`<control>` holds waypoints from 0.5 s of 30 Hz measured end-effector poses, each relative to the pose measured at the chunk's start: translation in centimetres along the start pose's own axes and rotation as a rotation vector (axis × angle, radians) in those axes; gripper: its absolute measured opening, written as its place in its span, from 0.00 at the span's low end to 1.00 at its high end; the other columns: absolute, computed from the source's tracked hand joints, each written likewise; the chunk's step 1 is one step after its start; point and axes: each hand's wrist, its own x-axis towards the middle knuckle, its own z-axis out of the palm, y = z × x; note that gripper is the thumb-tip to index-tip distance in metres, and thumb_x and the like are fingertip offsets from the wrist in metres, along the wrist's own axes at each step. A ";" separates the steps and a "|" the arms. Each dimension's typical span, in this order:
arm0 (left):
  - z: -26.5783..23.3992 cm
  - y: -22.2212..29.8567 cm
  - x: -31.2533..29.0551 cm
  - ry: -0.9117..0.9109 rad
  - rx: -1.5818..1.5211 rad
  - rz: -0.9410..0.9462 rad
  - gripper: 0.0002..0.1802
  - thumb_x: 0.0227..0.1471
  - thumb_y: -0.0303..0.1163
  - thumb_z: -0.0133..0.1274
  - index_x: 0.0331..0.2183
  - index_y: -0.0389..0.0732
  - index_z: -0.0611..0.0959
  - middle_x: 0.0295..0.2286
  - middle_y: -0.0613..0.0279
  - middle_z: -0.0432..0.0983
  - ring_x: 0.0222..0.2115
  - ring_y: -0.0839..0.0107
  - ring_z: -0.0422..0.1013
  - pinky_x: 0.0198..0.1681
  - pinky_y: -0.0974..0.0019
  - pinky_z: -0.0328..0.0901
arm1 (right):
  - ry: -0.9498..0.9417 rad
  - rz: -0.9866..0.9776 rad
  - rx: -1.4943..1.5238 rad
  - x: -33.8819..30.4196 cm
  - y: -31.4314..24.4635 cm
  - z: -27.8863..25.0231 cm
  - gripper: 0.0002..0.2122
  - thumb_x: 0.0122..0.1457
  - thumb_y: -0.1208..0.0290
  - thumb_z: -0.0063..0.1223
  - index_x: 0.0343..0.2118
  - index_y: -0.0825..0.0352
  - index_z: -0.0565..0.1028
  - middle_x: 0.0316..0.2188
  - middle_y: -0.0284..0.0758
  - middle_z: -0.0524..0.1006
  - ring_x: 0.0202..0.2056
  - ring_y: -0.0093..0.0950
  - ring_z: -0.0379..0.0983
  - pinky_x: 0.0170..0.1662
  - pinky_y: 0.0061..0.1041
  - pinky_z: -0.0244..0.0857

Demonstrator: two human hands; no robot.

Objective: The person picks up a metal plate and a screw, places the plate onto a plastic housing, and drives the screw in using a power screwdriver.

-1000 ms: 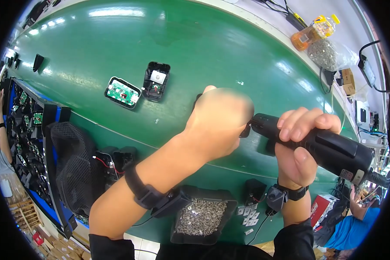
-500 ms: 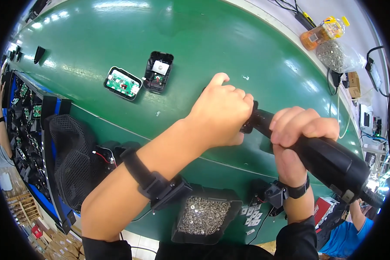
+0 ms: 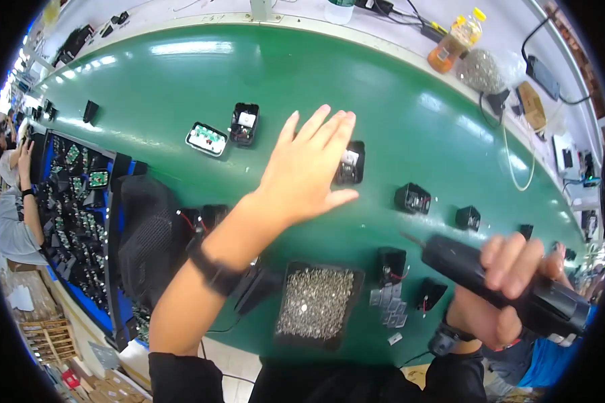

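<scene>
With fingers stretched out, my left hand hovers over or rests by a small black plastic housing, covering its left side. Whether palm and housing touch I cannot tell. My right hand is wrapped round a black electric screwdriver; its thin bit points left, apart from any part. Farther left on the green table lie a second black housing with a light plate inside and a shell holding a green circuit board. Close to me stands a dark tray of small metal screws or washers.
More black housings line the right side. Clear square pieces lie right of the tray. A blue-lined bin of parts stands left, beside a black mesh bag. A drink bottle is on the back ledge. Other people sit at both sides.
The screwdriver has come away from the housing, down and right. My left hand has let go of the housing and opened flat. The view has shifted, showing more housings at right.
</scene>
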 end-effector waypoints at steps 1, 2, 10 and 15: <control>-1.8 1.6 -1.4 0.114 -0.084 -0.077 0.33 0.45 0.43 0.68 0.51 0.38 0.81 0.45 0.53 0.80 0.53 0.56 0.72 0.60 0.47 0.60 | 0.078 0.057 -0.016 -1.1 -1.9 -1.2 0.29 0.50 0.73 0.71 0.53 0.55 0.67 0.29 0.25 0.75 0.30 0.26 0.75 0.35 0.26 0.66; -3.4 2.9 -4.0 0.017 -0.066 -0.065 0.28 0.46 0.39 0.65 0.49 0.39 0.81 0.41 0.57 0.79 0.47 0.58 0.73 0.54 0.50 0.63 | 0.045 0.155 -0.001 -2.6 -3.1 -3.1 0.28 0.48 0.74 0.71 0.51 0.57 0.67 0.27 0.26 0.76 0.28 0.26 0.76 0.32 0.25 0.66; -3.0 12.2 -16.7 -0.374 0.035 -0.023 0.09 0.43 0.30 0.66 0.31 0.48 0.84 0.29 0.72 0.73 0.30 0.71 0.69 0.30 0.63 0.58 | 0.022 0.319 0.002 -12.2 -7.0 -11.6 0.21 0.45 0.78 0.69 0.41 0.64 0.70 0.21 0.31 0.78 0.21 0.30 0.77 0.29 0.29 0.73; -3.1 12.3 -17.4 -0.307 0.036 0.045 0.08 0.41 0.29 0.65 0.28 0.48 0.84 0.28 0.72 0.73 0.29 0.70 0.69 0.30 0.64 0.58 | -0.027 0.286 0.120 -14.7 -7.0 -11.8 0.18 0.45 0.80 0.68 0.39 0.65 0.72 0.22 0.34 0.80 0.22 0.31 0.79 0.29 0.30 0.75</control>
